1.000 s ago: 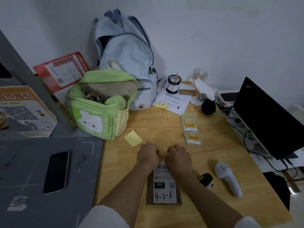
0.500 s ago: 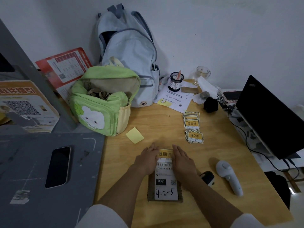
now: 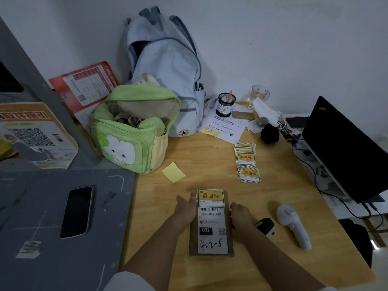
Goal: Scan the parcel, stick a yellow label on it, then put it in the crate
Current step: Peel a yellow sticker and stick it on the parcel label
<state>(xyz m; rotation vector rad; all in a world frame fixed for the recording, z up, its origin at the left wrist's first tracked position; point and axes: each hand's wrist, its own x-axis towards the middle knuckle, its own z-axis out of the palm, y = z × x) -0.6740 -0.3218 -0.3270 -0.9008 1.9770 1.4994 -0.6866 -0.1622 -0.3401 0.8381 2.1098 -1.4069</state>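
Note:
A small brown cardboard parcel [image 3: 211, 254] lies flat on the wooden desk [image 3: 210, 156], with a white shipping label marked "032" and "4-2-6" on top. A yellow label [image 3: 210, 197] is stuck across its far end. My left hand [image 3: 185, 210] rests against the parcel's left side, my right hand [image 3: 240, 215] against its right side; both touch the edges. Two stacks of spare yellow labels [image 3: 247, 164] lie further back to the right. The white handheld scanner [image 3: 292, 225] lies on the desk to the right of my right hand. No crate is in view.
A green bag [image 3: 134, 131] and a pale blue backpack [image 3: 165, 66] stand at the back left. A yellow sticky note [image 3: 173, 172] lies ahead of the parcel. A phone [image 3: 76, 212] lies on the grey surface at left. A black laptop [image 3: 346, 148] with cables stands at right.
My hands were pressing the yellow label at the parcel's far end, then slid apart and back to the parcel's two sides. The label now shows fully. The parcel has stayed in place.

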